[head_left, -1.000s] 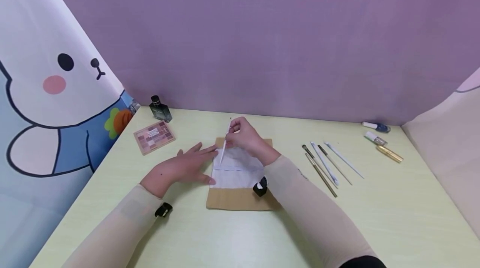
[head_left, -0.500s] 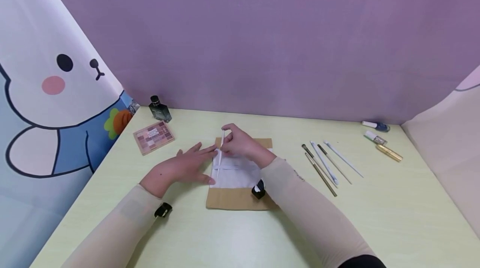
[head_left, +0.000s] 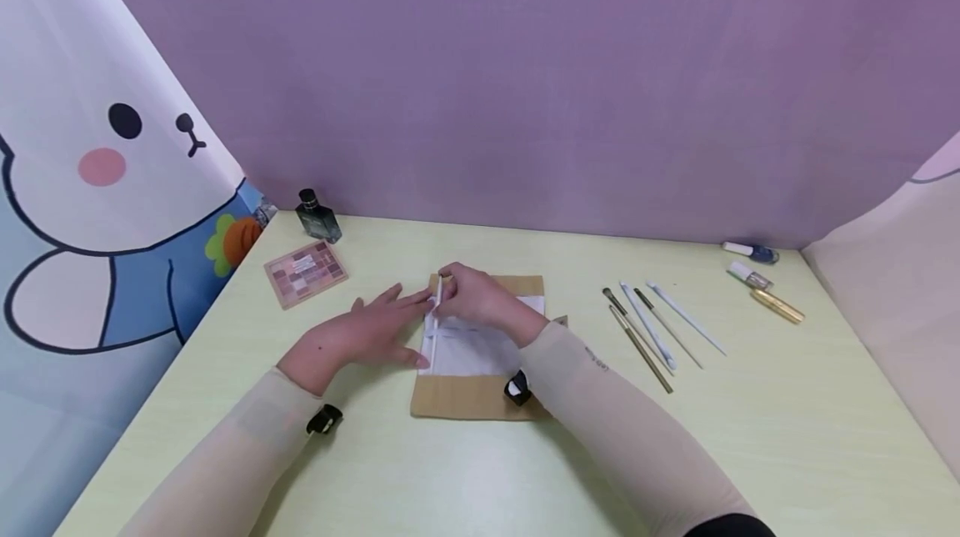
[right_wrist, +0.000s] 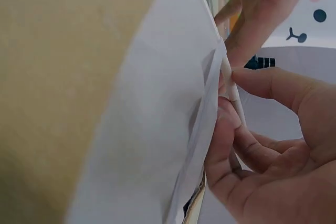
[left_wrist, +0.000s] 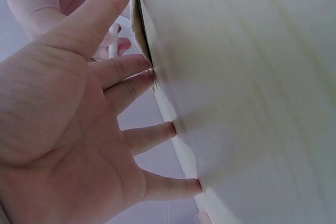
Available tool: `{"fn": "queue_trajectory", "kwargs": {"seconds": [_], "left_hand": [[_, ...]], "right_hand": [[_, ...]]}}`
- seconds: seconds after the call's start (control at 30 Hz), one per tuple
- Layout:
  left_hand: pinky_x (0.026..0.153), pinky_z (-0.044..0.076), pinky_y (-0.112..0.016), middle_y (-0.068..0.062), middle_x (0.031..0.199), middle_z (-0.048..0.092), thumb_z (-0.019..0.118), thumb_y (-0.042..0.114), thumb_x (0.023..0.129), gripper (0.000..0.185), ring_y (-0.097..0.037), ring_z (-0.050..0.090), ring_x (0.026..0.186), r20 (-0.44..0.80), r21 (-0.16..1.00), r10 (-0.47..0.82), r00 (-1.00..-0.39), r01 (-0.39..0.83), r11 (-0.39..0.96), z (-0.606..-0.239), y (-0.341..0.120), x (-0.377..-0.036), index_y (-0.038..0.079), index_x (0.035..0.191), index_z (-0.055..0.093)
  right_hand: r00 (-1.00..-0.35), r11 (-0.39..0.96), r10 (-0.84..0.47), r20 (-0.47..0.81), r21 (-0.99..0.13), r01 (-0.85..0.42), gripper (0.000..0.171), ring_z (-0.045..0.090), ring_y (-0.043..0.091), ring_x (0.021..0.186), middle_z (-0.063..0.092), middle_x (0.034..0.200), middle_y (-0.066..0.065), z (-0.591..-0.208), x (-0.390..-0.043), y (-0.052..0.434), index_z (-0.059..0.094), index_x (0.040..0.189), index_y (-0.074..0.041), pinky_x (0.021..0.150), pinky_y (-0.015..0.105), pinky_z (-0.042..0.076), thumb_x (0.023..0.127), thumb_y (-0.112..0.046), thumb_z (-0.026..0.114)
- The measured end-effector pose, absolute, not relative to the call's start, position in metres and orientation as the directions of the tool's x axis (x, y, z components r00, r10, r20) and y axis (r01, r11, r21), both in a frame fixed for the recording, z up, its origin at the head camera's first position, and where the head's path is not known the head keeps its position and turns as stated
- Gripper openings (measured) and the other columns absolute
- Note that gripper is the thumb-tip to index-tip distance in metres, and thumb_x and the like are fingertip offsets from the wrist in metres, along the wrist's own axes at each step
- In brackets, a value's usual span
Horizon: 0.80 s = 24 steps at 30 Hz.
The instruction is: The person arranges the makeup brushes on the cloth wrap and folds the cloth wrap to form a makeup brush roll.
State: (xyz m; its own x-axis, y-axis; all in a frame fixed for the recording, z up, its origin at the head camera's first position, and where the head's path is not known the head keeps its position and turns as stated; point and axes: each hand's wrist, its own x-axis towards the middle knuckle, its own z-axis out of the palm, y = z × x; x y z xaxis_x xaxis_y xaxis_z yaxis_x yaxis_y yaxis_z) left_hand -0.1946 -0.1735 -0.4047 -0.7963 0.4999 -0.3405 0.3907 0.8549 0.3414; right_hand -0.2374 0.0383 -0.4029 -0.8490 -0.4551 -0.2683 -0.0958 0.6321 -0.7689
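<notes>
A slim white stick (head_left: 437, 312) with a dark upper tip lies lengthwise along the left side of a white cloth (head_left: 480, 353). My right hand (head_left: 480, 297) pinches its upper part between thumb and fingers. A raised cloth fold (right_wrist: 202, 114) crosses near the stick; whether the stick runs under it I cannot tell. Beneath the white cloth is a brown piece (head_left: 480, 398), showing at the top and bottom. With fingers straight and spread, my left hand (head_left: 363, 337) rests at the cloth's left edge; its palm (left_wrist: 52, 124) fills much of the left wrist view.
Several slim brushes and sticks (head_left: 648, 328) lie to the right. Two small nail polish bottles (head_left: 750, 263) and a gold tube (head_left: 777, 305) sit at far right. At back left are an eyeshadow palette (head_left: 306, 273) and a dark bottle (head_left: 318, 218).
My right hand has lowered the white stick and brought it left, from a slant to nearly lengthwise along the cloth's left edge. My left hand stays in place.
</notes>
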Motion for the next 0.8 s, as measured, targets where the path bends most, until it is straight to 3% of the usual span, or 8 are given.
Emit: {"fn": "queue_trajectory", "kwargs": {"seconds": [0.37,0.5,0.8], "left_hand": [[0.115,0.015,-0.094,-0.002,0.182,0.016,0.077,0.058,0.092,0.1,-0.052,0.01,0.166,-0.342,0.328,0.499,-0.796,0.396,0.858,-0.405,-0.175,-0.195,0.018,0.17,0.029],[0.115,0.016,-0.093,-0.003,0.182,0.018,0.077,0.058,0.091,0.1,-0.053,0.01,0.166,-0.343,0.328,0.502,-0.794,0.399,0.856,-0.407,-0.174,-0.195,0.017,0.17,0.031],[0.116,0.015,-0.093,-0.002,0.182,0.018,0.078,0.057,0.091,0.1,-0.051,0.01,0.166,-0.34,0.33,0.496,-0.799,0.392,0.858,-0.405,-0.174,-0.194,0.016,0.17,0.031]], "right_hand": [[-0.846,0.708,-0.468,-0.256,-0.681,-0.186,0.064,0.055,0.012,0.074,0.064,0.087,0.001,-0.405,-0.223,0.033,0.049,0.155,0.0,0.069,0.025,0.045,0.099,-0.021,0.076],[-0.85,0.726,-0.462,-0.253,-0.659,-0.198,0.057,0.058,0.014,0.082,0.067,0.096,0.004,-0.405,-0.221,0.033,0.054,0.151,-0.001,0.075,0.027,0.049,0.102,-0.021,0.073],[-0.85,0.748,-0.464,-0.249,-0.625,-0.225,0.045,0.067,0.024,0.107,0.073,0.128,0.016,-0.404,-0.215,0.032,0.061,0.145,0.0,0.101,0.042,0.059,0.106,-0.022,0.066]]}}
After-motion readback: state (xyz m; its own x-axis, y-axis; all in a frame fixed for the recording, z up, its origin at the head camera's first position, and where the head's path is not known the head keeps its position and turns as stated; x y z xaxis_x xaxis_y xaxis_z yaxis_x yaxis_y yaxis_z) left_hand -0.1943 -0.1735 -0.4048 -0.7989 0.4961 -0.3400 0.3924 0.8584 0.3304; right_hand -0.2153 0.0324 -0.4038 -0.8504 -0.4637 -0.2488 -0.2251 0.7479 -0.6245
